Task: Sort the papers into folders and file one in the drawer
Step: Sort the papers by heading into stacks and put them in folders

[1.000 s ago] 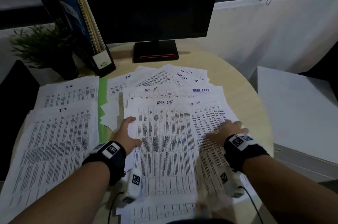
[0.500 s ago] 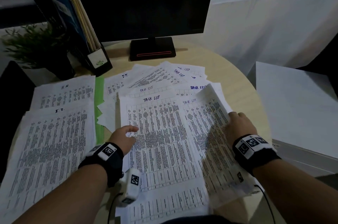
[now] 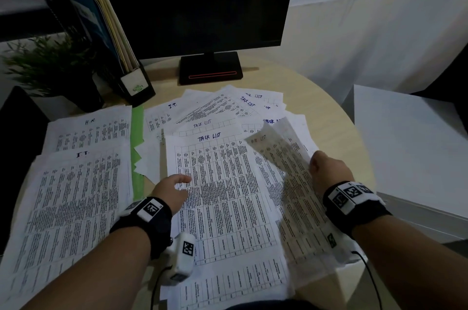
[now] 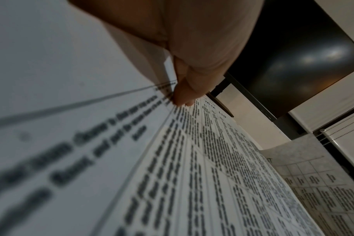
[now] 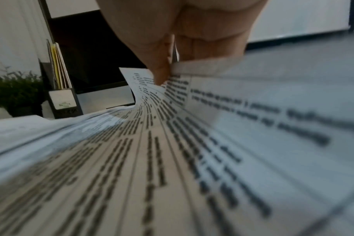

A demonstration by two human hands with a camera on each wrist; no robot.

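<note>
Sorting step. Right hand [image 3: 326, 172] pinches a lifted sheet [image 3: 286, 183] by its edge; left hand [image 3: 172, 189], fingers relaxed, rests on the Task List stack [image 3: 222, 198]. Next: probably read its heading, then choose a pile.

monitor [image 3: 187, 3] and file holder [image 3: 131, 76] block the back.

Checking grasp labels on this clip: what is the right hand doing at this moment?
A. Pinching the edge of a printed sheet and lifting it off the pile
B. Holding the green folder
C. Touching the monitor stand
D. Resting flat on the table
A: the right hand pinches the right edge of a printed sheet, which curls up off the task list pile; the right wrist view shows the thumb on it.
</note>
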